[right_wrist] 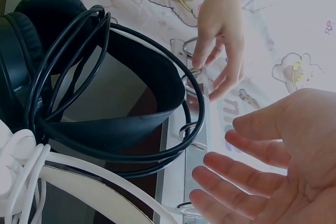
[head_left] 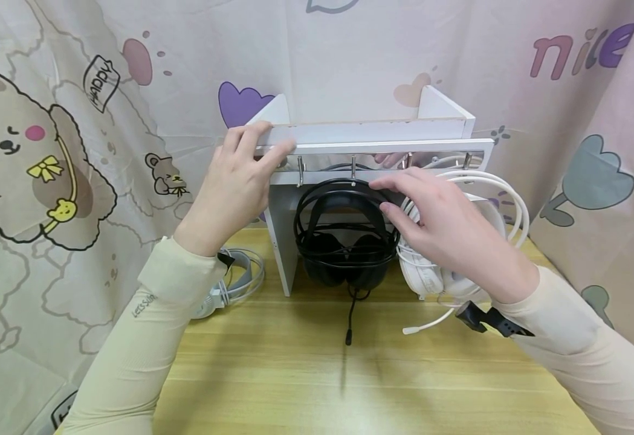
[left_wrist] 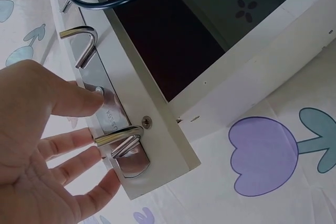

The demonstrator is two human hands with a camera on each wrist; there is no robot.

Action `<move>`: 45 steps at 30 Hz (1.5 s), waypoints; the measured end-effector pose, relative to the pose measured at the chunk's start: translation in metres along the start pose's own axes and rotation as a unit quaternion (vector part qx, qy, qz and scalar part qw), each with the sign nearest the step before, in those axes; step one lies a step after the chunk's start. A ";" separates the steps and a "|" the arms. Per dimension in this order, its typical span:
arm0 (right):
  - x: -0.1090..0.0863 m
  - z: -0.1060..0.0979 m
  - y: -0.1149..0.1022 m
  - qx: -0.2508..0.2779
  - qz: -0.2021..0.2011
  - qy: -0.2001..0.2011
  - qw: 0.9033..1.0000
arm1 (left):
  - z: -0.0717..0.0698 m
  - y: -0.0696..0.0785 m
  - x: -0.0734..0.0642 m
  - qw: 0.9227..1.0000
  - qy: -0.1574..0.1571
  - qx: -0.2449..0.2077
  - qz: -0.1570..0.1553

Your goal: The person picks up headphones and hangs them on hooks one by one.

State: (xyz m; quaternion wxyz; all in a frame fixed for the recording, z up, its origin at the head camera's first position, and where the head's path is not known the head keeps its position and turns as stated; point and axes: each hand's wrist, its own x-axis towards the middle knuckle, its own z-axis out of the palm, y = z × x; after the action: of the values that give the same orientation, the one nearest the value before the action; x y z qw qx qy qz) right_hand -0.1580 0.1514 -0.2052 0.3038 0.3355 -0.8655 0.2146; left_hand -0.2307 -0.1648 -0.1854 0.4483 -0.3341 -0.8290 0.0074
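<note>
My left hand (head_left: pixel 235 181) grips the left end of a white rail (head_left: pixel 376 147) on a small white shelf. In the left wrist view its thumb (left_wrist: pixel 79 100) lies on the rail's metal strip between two hooks, with the other fingers at the far edge. From a middle hook hangs a black headset (head_left: pixel 324 269), its cable looped around it and its microphone pointing down. My right hand (head_left: pixel 447 211) is held with fingers extended and palm empty, just right of the black headband. Behind it hangs a white headset (head_left: pixel 420 281), partly covered by the hand.
On the wooden table (head_left: pixel 273 374), left of the shelf, lies a grey and white headset (head_left: pixel 248 281), partly behind my left sleeve. A white microphone boom (head_left: pixel 411 330) sticks out at the right. Printed curtains (head_left: pixel 349 66) surround the back and sides.
</note>
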 end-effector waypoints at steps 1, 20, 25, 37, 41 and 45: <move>-0.001 0.000 0.000 -0.001 -0.003 0.003 1.000 | 0.000 0.000 0.000 1.000 0.000 0.000 0.000; -0.022 0.003 -0.009 -0.021 -0.022 0.013 0.999 | -0.011 0.008 -0.004 0.994 -0.037 -0.103 -0.016; -0.027 0.006 -0.011 -0.018 -0.034 0.020 0.999 | -0.014 0.015 -0.009 0.988 -0.024 -0.148 -0.027; -0.041 0.015 -0.011 -0.028 -0.048 0.048 0.997 | -0.024 0.039 -0.030 0.983 -0.046 -0.172 -0.042; -0.047 0.015 -0.012 -0.040 -0.049 0.051 0.997 | -0.026 0.047 -0.039 0.983 -0.055 -0.165 -0.059; -0.054 0.014 -0.013 -0.048 -0.051 0.052 0.996 | -0.027 0.054 -0.047 0.983 -0.061 -0.154 -0.077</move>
State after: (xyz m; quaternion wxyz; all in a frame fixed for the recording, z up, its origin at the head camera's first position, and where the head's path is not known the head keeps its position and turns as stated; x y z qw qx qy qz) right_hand -0.1227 0.1588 -0.2496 0.3744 0.3531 -0.8395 0.1740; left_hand -0.1638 -0.1566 -0.2207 0.3393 -0.3329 -0.8695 -0.1344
